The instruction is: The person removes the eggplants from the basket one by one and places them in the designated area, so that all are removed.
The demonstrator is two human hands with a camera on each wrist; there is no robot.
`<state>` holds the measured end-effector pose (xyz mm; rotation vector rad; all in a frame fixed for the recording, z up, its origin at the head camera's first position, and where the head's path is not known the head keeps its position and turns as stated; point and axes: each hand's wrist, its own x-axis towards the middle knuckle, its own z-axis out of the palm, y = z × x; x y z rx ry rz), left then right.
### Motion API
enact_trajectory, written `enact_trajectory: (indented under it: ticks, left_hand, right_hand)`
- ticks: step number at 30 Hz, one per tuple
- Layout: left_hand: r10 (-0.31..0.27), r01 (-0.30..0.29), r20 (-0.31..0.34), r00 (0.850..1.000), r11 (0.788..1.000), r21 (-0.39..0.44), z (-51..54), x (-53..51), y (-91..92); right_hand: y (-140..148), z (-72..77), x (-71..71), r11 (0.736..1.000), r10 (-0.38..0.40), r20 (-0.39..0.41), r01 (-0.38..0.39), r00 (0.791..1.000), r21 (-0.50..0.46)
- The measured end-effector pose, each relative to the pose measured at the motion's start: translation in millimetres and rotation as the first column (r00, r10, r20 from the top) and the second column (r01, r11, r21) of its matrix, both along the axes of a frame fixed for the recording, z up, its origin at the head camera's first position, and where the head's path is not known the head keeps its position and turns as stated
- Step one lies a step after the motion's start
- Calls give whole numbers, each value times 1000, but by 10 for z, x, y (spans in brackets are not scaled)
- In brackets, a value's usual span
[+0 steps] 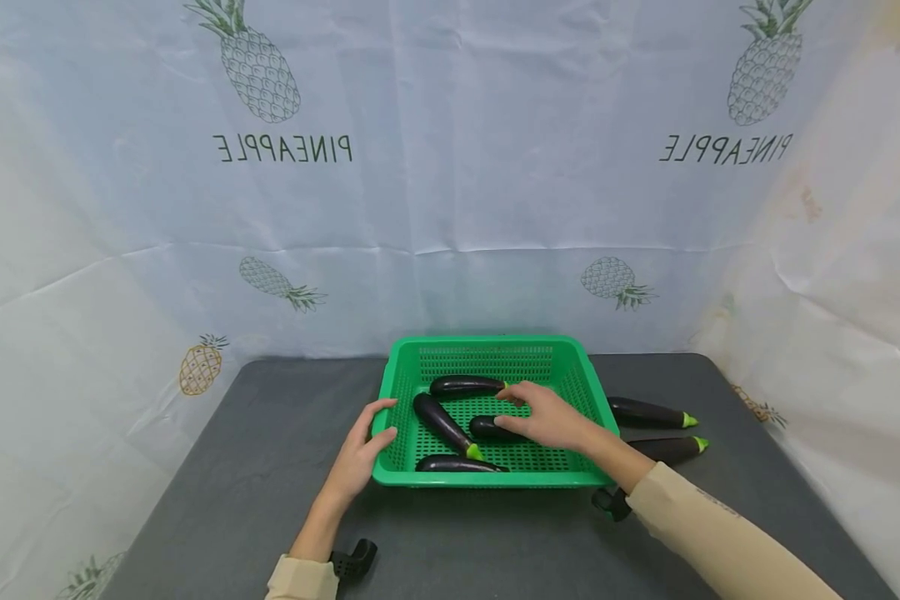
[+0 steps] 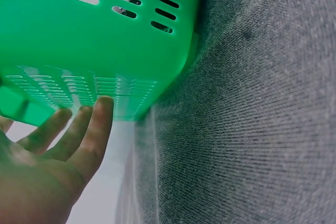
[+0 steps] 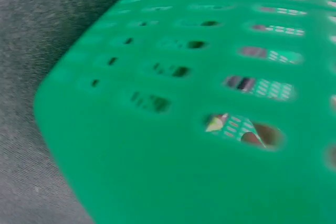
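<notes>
A green plastic basket [image 1: 487, 480] with slotted walls stands on the dark table. Several dark purple eggplants lie in it: one along the back [image 1: 461, 386], one slanting on the left [image 1: 438, 419], one near the front [image 1: 457, 464] and one in the middle [image 1: 487, 427]. My right hand [image 1: 547, 417] reaches over the right wall, thumb and fingers spread just above the middle eggplant, whose stem end is hidden beneath the hand. At the left wall my left hand [image 1: 356, 454] touches the basket, its fingers [image 2: 97, 129] extended along the outer side.
Two more eggplants [image 1: 648, 412] [image 1: 667, 450] lie on the table right of the basket, green stems pointing right. The grey-black table [image 1: 465, 542] meets a pale cloth backdrop [image 1: 495, 200] printed with pineapples. In the right wrist view the basket's wall [image 3: 157, 182] blocks most of the sight.
</notes>
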<state>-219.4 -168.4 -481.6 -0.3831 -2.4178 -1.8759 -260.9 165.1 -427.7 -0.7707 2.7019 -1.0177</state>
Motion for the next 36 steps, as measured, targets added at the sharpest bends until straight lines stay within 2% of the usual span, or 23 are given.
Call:
enact_trajectory:
  ticks: [10,18,29,36]
  left_hand:
    - [-9,9,2,1000,1000,24,-4,9,20]
    - [3,-4,12,1000,1000,23,-11,5,19]
    - [0,-1,29,1000,999,37,2,4,15]
    - [6,-6,7,1000,1000,12,1,5,16]
  right_hand:
    - [-1,-126,-48,999,7,64,-10,998,52]
    - [-5,-190,-89,997,52,101,-58,993,57]
    - [-30,-263,-110,994,79,125,-88,989,69]
    - [-16,-281,-125,990,99,126,-110,987,85]
